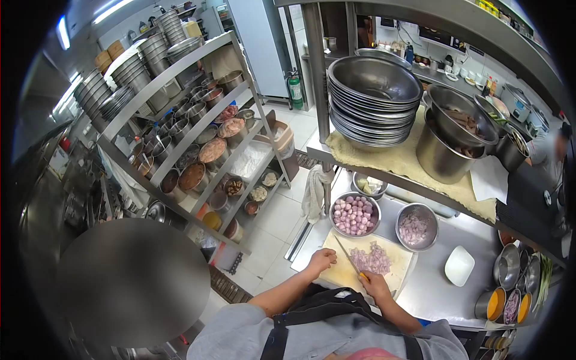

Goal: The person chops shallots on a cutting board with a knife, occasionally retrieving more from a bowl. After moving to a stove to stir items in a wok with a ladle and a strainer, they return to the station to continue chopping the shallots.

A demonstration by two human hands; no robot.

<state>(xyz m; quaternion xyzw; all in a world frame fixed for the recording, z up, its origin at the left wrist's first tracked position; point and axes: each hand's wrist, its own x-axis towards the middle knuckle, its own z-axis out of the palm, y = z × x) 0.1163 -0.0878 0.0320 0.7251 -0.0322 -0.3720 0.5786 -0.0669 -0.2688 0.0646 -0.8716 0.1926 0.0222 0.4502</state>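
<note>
My right hand (375, 284) is closed round the yellow handle of a knife (349, 255), whose blade points up and left over the cutting board (396, 288). On the board's left side rests my left hand (323, 260), fingers curled in; whether it holds anything is too small to tell. Chopped shallots (372, 259) lie in a pile right of the blade. Beyond the board stands a metal bowl of whole peeled shallots (355, 215). To its right another metal bowl holds chopped shallots (415, 230).
A white dish (459, 266) and small containers (495, 304) stand at the right. Above the counter, a shelf (384, 171) carries stacked metal bowls (373, 102) and a pot (447, 153). A rack of food containers (198, 150) is at the left. A person (547, 153) shows far right.
</note>
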